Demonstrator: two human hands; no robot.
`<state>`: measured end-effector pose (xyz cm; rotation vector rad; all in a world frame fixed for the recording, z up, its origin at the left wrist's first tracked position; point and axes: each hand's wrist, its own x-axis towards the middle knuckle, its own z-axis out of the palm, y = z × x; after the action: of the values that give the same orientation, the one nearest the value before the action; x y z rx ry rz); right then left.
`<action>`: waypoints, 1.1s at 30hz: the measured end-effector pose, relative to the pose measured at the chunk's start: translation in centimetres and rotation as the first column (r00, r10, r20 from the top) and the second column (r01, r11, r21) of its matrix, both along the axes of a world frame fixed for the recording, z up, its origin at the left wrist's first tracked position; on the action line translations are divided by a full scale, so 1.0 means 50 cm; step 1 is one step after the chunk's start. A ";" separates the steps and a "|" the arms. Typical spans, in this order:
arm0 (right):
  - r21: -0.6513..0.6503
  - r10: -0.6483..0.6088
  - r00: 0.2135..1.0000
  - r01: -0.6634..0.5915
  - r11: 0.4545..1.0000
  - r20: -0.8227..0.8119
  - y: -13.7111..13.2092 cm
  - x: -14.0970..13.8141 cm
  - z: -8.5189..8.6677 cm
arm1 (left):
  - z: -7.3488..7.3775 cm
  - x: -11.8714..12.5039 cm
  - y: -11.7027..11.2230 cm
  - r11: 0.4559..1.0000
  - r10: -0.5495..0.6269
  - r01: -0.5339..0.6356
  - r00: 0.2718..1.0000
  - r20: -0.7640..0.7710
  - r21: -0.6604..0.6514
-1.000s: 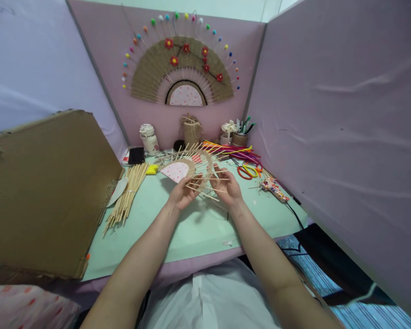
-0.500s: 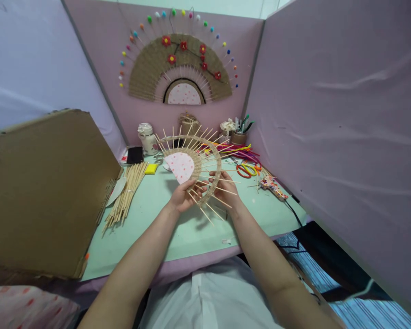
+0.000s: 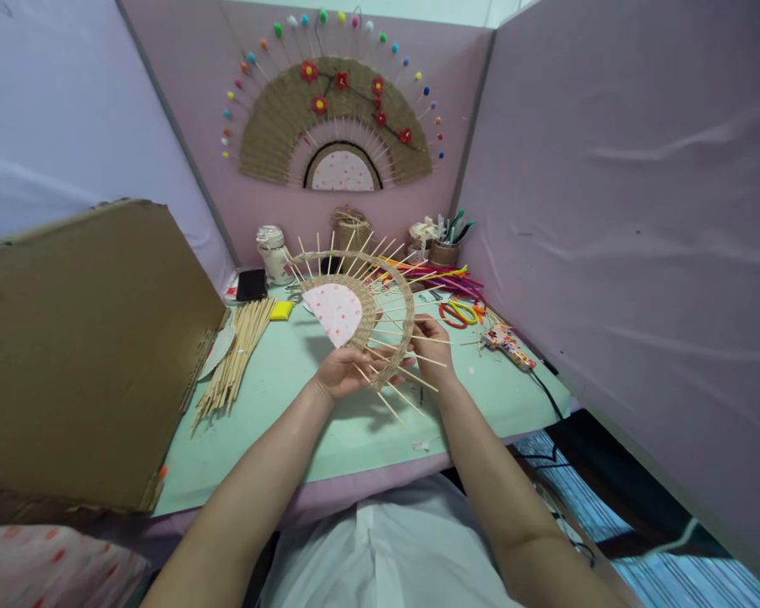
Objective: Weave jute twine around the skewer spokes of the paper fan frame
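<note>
The left hand is closed on the lower sticks of a half-made fan, and the right hand pinches its outer twine band, holding it upright above the table. It looks early in the work: only two twine bands are woven and the sticks between them are bare, unlike the wall fan. The arc faces up and right; the straight edge slants from upper left to lower right.

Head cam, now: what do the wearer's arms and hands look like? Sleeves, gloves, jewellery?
The left forearm and right forearm are bare to the frame's lower edge; no sleeve shows. The left hand and right hand have no gloves, and no watch, bracelet or ring is visible. The only clothing in view is a white garment between the arms.
</note>
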<state>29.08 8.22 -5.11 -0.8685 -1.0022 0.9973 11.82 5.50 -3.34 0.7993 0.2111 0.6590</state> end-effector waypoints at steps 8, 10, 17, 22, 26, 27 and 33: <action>-0.022 0.047 0.996 -0.045 0.999 0.078 -0.019 0.017 0.009 | -0.003 -0.002 0.002 0.999 0.048 -0.048 0.999 0.023 -0.019; -0.025 0.046 0.991 -0.043 0.999 0.129 -0.025 0.036 0.012 | -0.002 -0.005 0.004 0.998 0.060 -0.060 0.998 0.016 -0.003; 0.087 -0.057 0.951 0.032 0.996 0.303 -0.044 0.114 0.029 | 0.006 -0.009 0.006 0.997 0.076 -0.077 0.997 0.012 0.013; 0.306 -0.197 0.859 0.050 0.951 0.472 -0.063 0.137 0.054 | 0.005 -0.009 0.006 0.997 0.069 -0.069 0.997 -0.020 0.015; 0.434 -0.342 0.769 0.095 0.896 0.539 -0.084 0.142 0.078 | 0.007 -0.010 0.006 0.996 0.078 -0.077 0.997 -0.022 0.043; 0.446 -0.369 0.750 0.111 0.888 0.549 -0.088 0.144 0.083 | 0.007 -0.010 0.006 0.996 0.078 -0.077 0.997 -0.021 0.041; 0.450 -0.400 0.701 0.125 0.884 0.590 -0.084 0.163 0.102 | 0.012 -0.010 0.001 0.996 0.070 -0.069 0.997 -0.030 0.057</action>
<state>37.21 4.01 -0.03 -1.0304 -1.5671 0.1821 11.31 5.54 -2.74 0.8595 0.2510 0.7207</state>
